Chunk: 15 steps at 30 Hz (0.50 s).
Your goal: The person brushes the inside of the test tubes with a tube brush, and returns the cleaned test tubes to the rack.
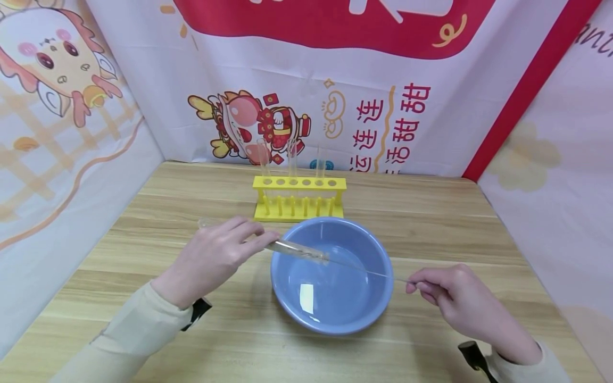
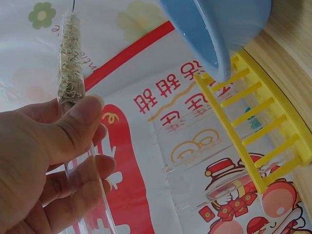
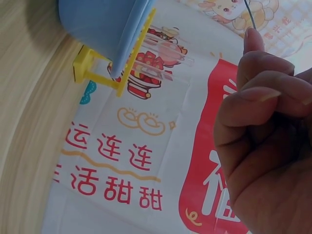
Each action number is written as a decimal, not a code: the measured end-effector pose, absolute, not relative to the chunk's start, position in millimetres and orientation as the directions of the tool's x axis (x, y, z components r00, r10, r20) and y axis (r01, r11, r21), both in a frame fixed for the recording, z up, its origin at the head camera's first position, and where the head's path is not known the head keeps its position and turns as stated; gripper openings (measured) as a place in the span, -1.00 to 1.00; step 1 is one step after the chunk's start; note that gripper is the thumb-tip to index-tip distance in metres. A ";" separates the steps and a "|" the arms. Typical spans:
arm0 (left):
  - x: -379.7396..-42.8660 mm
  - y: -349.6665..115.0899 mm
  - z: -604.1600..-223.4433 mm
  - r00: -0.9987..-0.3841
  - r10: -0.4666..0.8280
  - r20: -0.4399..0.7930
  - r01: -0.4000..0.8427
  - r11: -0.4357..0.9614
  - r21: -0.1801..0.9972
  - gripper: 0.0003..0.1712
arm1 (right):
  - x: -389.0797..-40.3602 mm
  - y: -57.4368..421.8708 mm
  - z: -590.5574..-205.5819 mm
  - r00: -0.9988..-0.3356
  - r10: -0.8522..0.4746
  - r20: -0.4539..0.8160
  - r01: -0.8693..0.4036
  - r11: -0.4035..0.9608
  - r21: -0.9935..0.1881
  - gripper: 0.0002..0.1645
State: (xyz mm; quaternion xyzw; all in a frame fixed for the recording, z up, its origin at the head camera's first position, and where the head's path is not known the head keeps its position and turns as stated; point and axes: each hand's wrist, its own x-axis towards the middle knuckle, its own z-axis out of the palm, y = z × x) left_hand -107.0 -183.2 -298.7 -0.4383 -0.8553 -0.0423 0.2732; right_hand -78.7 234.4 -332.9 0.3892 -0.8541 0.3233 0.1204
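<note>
My left hand (image 1: 222, 252) grips a clear glass test tube (image 2: 105, 214), tilted with its mouth over the blue basin (image 1: 335, 324). Inside the tube's mouth end sits a bristly test tube brush (image 2: 71, 63), its bristles filling the width of the glass. The brush's thin wire runs out across the basin to my right hand (image 1: 452, 295), which pinches its end between thumb and forefinger. In the right wrist view the wire (image 3: 249, 13) rises past the fingertip, and the remaining fingers are curled in. Water appears to lie in the basin.
Behind the basin a yellow test tube rack (image 1: 299, 183) holds 3 upright glass tubes (image 1: 293, 157). The basin stands close in front of the rack on the wooden table (image 1: 191, 197). Printed cloth (image 1: 158, 80) hangs along the back and sides.
</note>
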 end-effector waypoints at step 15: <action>-102.6 -182.7 -291.3 -0.482 0.715 0.507 0.755 0.632 -0.174 -0.55 | -71.9 227.1 -333.9 -0.444 -0.552 0.706 -0.803 0.595 -0.040 -0.50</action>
